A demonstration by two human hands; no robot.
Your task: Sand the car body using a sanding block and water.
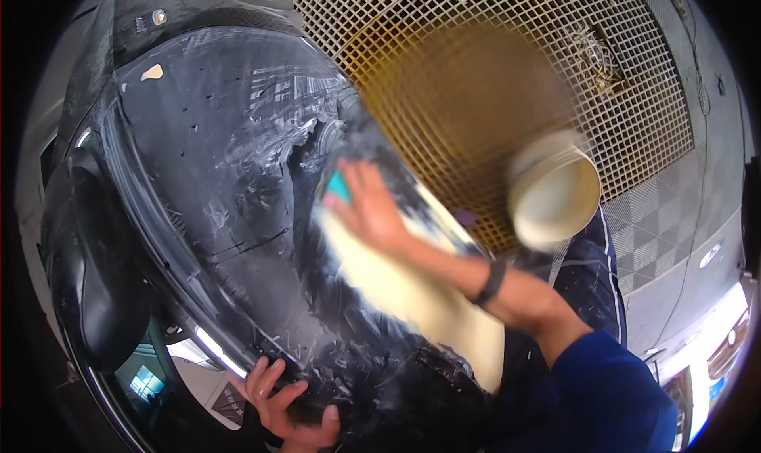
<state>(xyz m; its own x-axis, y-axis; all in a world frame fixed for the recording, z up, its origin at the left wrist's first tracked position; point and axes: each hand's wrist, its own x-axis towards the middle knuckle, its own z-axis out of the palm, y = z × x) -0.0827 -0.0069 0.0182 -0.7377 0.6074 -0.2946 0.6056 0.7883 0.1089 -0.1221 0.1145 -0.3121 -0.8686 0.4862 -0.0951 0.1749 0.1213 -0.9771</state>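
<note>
Teal pad [338,186] against black car panel [230,148]

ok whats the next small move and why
Probably a short stroke of the right hand with the teal pad along the cream patch's upper edge: the pad already lies there, and whitish smears mark the dark panel nearby. The left hand, at the panel's window side, could help steady it.

tan floor grating [646,80] (square mesh) | grey patterned tiles [650,227] | white glare [717,321]
</note>
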